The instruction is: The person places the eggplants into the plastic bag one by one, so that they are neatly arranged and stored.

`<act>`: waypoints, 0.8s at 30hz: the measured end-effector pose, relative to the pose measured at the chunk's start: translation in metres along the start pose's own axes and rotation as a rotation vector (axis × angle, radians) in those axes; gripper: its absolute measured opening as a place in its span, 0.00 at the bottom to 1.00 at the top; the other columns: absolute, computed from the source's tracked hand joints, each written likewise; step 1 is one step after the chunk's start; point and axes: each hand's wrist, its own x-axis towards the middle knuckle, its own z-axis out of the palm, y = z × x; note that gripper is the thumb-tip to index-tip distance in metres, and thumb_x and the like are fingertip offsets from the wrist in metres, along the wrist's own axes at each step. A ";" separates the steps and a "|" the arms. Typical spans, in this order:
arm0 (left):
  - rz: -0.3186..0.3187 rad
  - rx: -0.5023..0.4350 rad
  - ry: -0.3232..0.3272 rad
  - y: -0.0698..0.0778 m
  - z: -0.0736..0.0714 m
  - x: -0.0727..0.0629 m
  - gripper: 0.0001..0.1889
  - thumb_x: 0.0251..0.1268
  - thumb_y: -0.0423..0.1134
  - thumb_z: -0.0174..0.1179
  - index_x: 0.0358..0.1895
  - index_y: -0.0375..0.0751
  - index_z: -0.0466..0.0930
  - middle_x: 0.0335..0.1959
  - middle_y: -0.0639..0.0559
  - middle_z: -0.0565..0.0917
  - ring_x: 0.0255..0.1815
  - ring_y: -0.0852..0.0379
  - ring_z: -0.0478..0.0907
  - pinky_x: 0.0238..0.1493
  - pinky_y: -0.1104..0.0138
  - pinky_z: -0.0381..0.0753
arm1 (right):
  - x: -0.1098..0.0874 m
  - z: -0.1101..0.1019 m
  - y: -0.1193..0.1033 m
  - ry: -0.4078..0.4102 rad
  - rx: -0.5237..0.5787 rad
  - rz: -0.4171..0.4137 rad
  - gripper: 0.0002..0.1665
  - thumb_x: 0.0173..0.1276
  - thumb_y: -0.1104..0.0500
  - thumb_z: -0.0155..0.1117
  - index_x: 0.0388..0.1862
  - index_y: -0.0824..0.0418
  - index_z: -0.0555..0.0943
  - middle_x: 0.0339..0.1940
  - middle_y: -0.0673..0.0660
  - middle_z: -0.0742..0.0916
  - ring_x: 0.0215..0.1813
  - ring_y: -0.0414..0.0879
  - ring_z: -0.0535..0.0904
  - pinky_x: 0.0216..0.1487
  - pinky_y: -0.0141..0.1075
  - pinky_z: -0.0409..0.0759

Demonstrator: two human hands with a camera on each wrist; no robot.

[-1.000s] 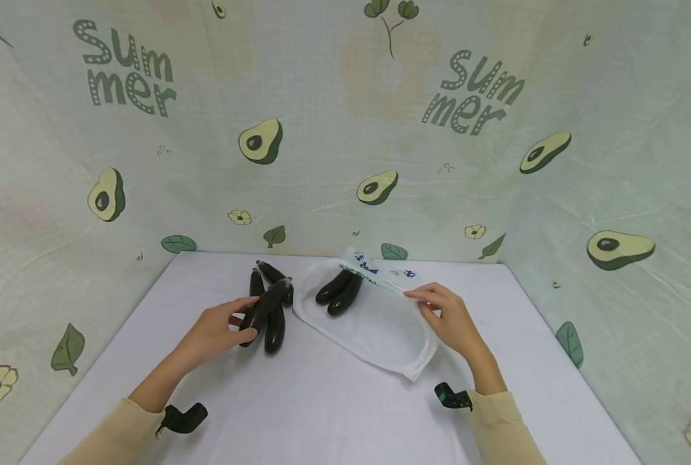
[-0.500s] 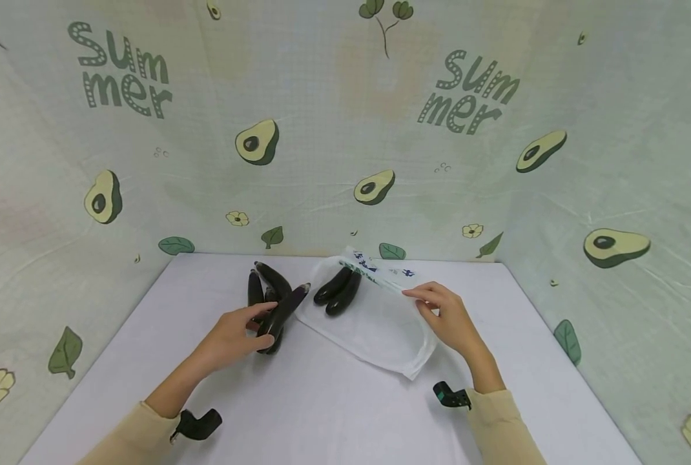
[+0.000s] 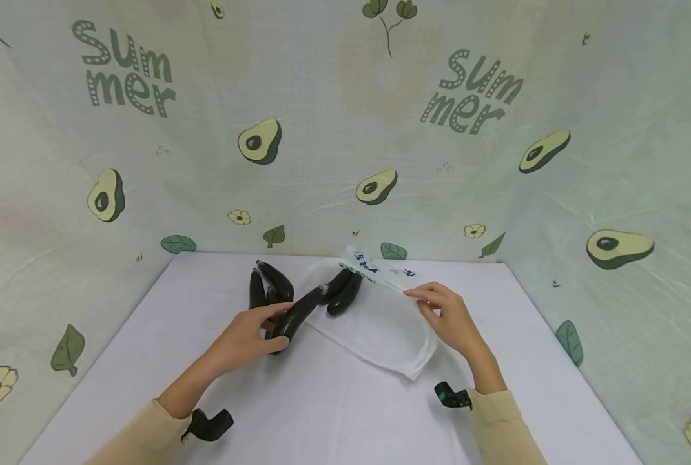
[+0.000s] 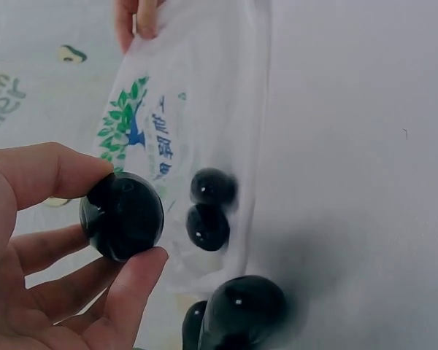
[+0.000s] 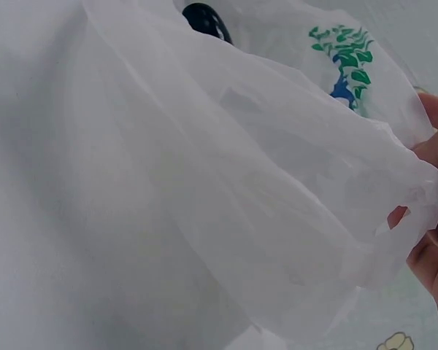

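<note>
My left hand (image 3: 247, 339) grips a dark, glossy eggplant (image 3: 303, 311) between thumb and fingers. Its stem end points at the white plastic bag (image 3: 383, 342) and overlaps the bag's left side. In the left wrist view the held eggplant (image 4: 123, 219) shows its round end. Two eggplants (image 3: 345, 298) lie together at the bag, partly covered by its printed upper layer. My right hand (image 3: 447, 320) pinches the bag's edge and lifts it; in the right wrist view the raised plastic (image 5: 204, 182) hides most of what lies behind.
Several more eggplants (image 3: 274, 278) lie close together left of the bag, partly behind my left hand. A white cloth covers the table (image 3: 299, 413). Patterned fabric walls (image 3: 322, 129) stand at the back and sides.
My left hand has carried its eggplant rightward from the pile to the bag's left side. My right hand keeps its pinch on the bag with hardly any movement.
</note>
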 end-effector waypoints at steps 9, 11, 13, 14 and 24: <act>0.019 -0.040 0.001 0.012 0.024 0.023 0.34 0.65 0.39 0.73 0.75 0.49 0.77 0.68 0.44 0.82 0.57 0.46 0.84 0.45 0.58 0.85 | -0.001 -0.001 0.000 -0.001 -0.004 0.001 0.21 0.73 0.73 0.66 0.57 0.54 0.91 0.51 0.50 0.89 0.50 0.46 0.84 0.49 0.42 0.88; 0.023 -0.048 0.006 0.015 0.031 0.029 0.34 0.64 0.39 0.73 0.75 0.48 0.77 0.69 0.44 0.82 0.58 0.45 0.84 0.44 0.58 0.86 | 0.000 -0.001 -0.001 0.003 -0.006 -0.006 0.21 0.73 0.73 0.67 0.57 0.54 0.91 0.51 0.50 0.89 0.50 0.46 0.84 0.49 0.42 0.88; 0.018 -0.052 0.008 0.016 0.039 0.035 0.34 0.64 0.39 0.73 0.75 0.49 0.77 0.70 0.45 0.81 0.58 0.46 0.85 0.45 0.57 0.86 | 0.000 -0.002 -0.001 0.006 -0.005 -0.013 0.21 0.72 0.73 0.67 0.56 0.54 0.91 0.50 0.50 0.89 0.49 0.46 0.84 0.48 0.42 0.88; 0.013 -0.050 0.010 0.017 0.043 0.039 0.34 0.64 0.39 0.73 0.75 0.50 0.77 0.70 0.46 0.81 0.58 0.46 0.85 0.46 0.57 0.86 | 0.001 -0.002 -0.001 0.008 -0.006 -0.019 0.21 0.72 0.74 0.67 0.56 0.55 0.91 0.50 0.51 0.89 0.49 0.46 0.84 0.48 0.41 0.88; 0.003 -0.098 -0.001 0.020 0.073 0.069 0.33 0.64 0.38 0.71 0.74 0.50 0.78 0.68 0.46 0.82 0.57 0.48 0.85 0.48 0.55 0.85 | 0.000 0.000 -0.001 0.005 0.004 -0.018 0.21 0.72 0.73 0.67 0.56 0.54 0.91 0.50 0.50 0.89 0.49 0.46 0.85 0.48 0.42 0.89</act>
